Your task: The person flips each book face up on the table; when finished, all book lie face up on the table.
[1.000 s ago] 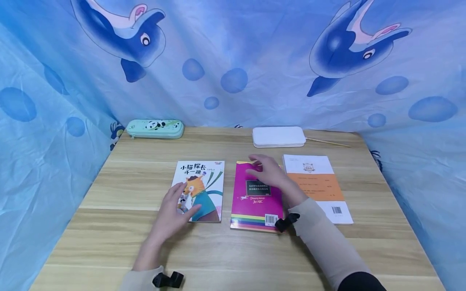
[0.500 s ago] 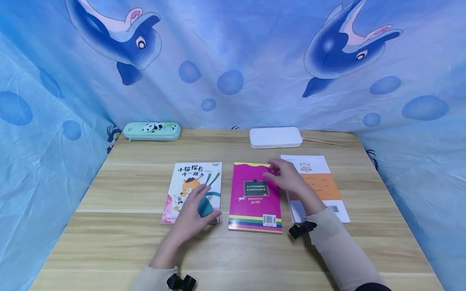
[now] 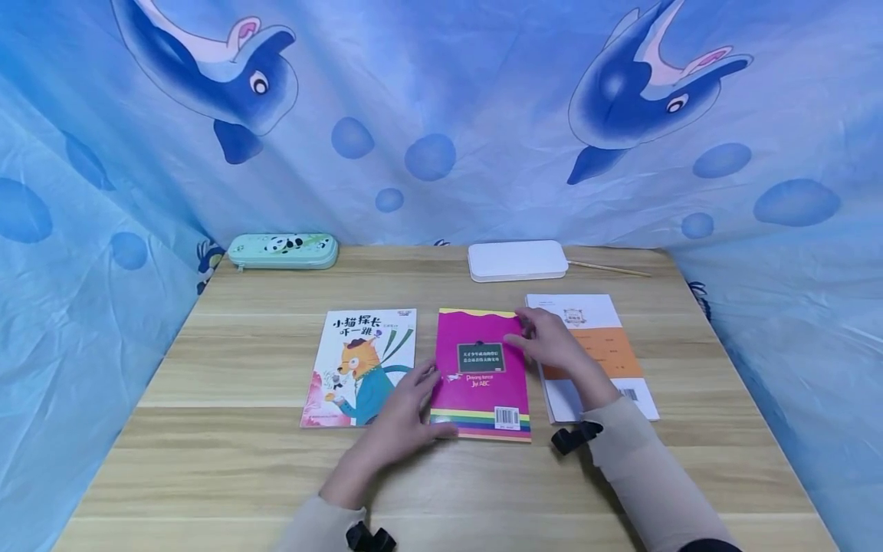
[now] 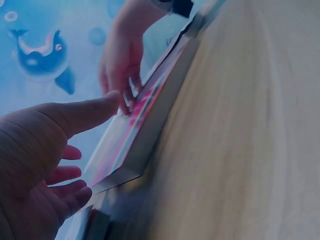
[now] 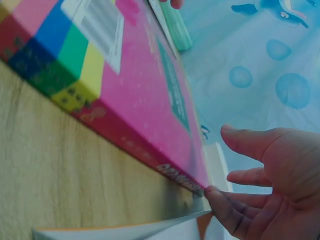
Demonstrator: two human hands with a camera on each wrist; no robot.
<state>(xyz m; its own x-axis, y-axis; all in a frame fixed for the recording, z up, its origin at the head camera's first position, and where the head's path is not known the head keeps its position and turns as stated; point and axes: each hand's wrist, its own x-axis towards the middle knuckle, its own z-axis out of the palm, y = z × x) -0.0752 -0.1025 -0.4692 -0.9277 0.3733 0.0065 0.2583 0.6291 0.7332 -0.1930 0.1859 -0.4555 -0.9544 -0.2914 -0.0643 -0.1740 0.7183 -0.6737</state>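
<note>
Blue dolphin-print cloth [image 3: 497, 207] hangs behind wood-grain bench [image 3: 221, 475]. Count: three books in a row, one teal panda case [image 3: 283, 251], one white case [image 3: 517, 261], one thin stick [image 3: 610, 268]. Magenta book [image 3: 476, 395] lies flat, middle, between cat-cover book [image 3: 366, 376] and orange-and-white book [image 3: 607, 349]. Both hands: fingers loose, thumbs spread wide. Left hand [image 3: 403, 418] at magenta book's near left corner, contact unclear; right hand [image 3: 552, 341] has a fingertip at its far right corner. Forearms angle inward from near side.
</note>
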